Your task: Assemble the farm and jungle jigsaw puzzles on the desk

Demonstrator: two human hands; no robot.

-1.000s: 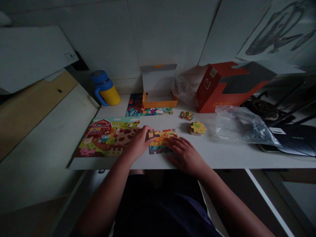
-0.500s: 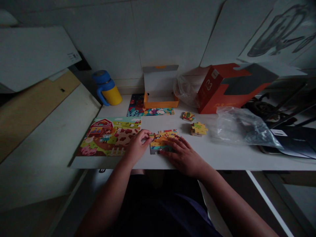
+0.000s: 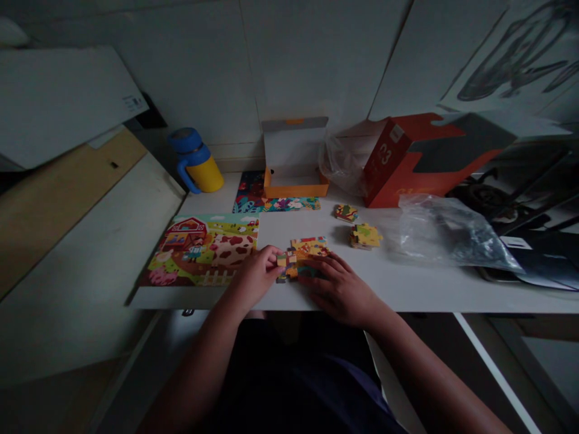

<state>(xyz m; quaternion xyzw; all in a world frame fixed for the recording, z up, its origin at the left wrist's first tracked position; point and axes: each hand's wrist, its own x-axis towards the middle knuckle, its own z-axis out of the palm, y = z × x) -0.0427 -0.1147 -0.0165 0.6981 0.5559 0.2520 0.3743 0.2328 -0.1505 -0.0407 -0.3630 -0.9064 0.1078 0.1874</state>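
Between thumb and fingers, my left hand [image 3: 259, 271] pinches a puzzle piece [image 3: 286, 260] at the left side of a small group of joined puzzle pieces [image 3: 311, 244] near the table's front edge. My right hand [image 3: 341, 286] lies over the right part of that group, its fingers stretched out and partly bent, covering several pieces. To the left of my left hand lies a finished-looking farm picture [image 3: 194, 250] with a barn and a cow. A stack of loose puzzle pieces [image 3: 364, 235] and a smaller stack of pieces [image 3: 346, 212] sit beyond my right hand.
An open orange-edged box [image 3: 296, 191] stands at the back on a dark, colourful picture sheet [image 3: 246, 199]. A blue and yellow bottle [image 3: 196, 163] is left of it. To the right are a large red box [image 3: 398, 169] and a clear plastic bag [image 3: 447, 235].
My left hand has moved slightly right and nearer the front edge, bringing its piece over the left side of the joined pieces. My right hand stays on the group, its fingers slightly more bent.
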